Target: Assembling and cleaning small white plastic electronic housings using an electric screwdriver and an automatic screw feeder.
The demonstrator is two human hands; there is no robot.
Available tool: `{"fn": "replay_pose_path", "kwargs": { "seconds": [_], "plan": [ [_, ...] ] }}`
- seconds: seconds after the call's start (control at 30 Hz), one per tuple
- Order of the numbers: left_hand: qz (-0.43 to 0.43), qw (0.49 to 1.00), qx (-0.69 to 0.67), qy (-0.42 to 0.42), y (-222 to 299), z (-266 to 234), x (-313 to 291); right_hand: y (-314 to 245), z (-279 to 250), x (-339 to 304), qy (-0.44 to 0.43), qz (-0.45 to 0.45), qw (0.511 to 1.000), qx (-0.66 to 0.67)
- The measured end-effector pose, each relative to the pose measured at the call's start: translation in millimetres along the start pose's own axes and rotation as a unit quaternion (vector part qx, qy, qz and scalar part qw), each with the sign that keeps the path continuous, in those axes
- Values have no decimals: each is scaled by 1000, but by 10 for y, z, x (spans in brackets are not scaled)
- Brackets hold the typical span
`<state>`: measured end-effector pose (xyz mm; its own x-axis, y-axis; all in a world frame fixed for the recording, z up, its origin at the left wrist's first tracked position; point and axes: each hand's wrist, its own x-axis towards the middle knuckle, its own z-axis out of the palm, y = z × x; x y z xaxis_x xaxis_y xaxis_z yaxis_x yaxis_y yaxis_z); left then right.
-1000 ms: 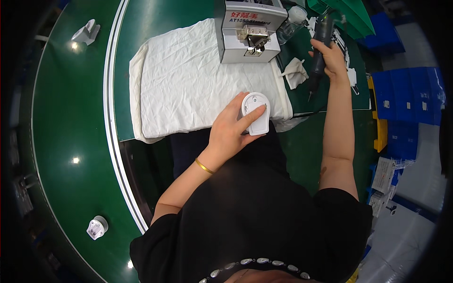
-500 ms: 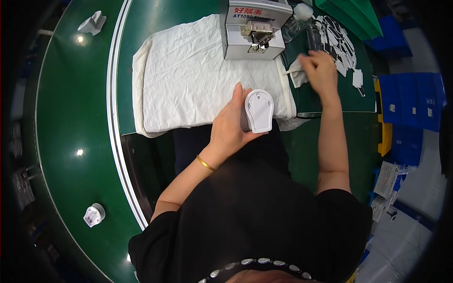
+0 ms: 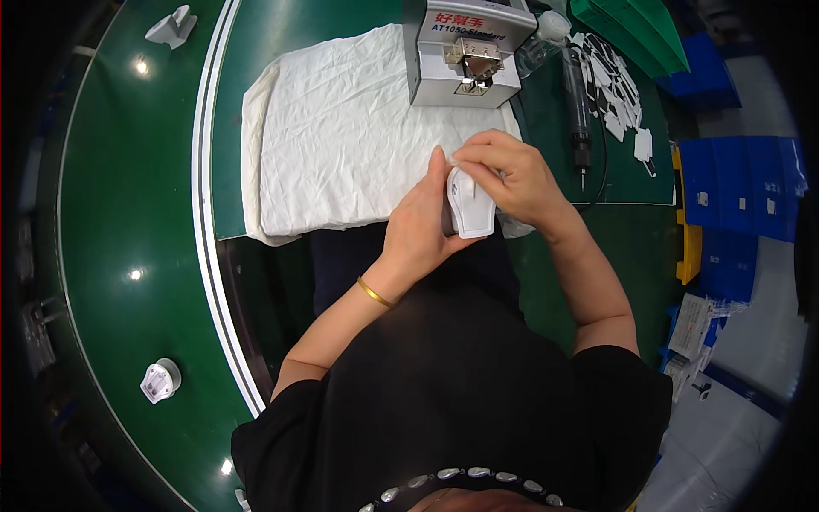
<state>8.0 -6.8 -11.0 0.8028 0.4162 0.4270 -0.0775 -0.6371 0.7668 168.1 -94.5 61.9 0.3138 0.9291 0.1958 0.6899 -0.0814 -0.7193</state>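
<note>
Left hand [image 3: 415,218] grasps a white, tapered, plastic-looking housing [image 3: 478,218]; right hand [image 3: 516,177] curls at its rounded end, contents unclear. A steady left grip should help.

A glossy green surface [image 3: 107,222] reflects light spots [image 3: 136,274] at left; blue bins [image 3: 721,183] stand right.

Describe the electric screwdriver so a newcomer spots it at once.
On the green worktop, find the silver-grey machine near the far right corner of the white cloth. To its right, past the clear jar, the electric screwdriver lies, metal bit toward the near edge. Its long, dark cylindrical body sets it apart from the flat white-and-black pieces heaped beside it.
</note>
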Motion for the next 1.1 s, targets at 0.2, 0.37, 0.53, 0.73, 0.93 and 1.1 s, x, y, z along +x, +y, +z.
{"fn": "replay_pose_path", "kwargs": {
  "seconds": [0.2,0.37,0.53,0.73,0.93,1.1],
  "plan": [
    [12,1000,20,12,-8,-38,-19,37,-89,-93,11,28,998,-47],
    [-14,1000,-1,-23,10,-35,3,-42,-2,-20,23,23,997,-68],
    [-15,999,-32,-7,2,-44,8,136,-187,-408,41,63,997,8],
    [-2,1000,-14,-4,1,-37,8,-207,151,-750,17,-117,990,-73],
    [5,1000,10,6,28,-58,15,132,99,-977,-21,-91,984,-149],
    [-1,1000,-15,7,-22,-17,9,29,268,-993,-12,-68,994,-90]
  ]
}}
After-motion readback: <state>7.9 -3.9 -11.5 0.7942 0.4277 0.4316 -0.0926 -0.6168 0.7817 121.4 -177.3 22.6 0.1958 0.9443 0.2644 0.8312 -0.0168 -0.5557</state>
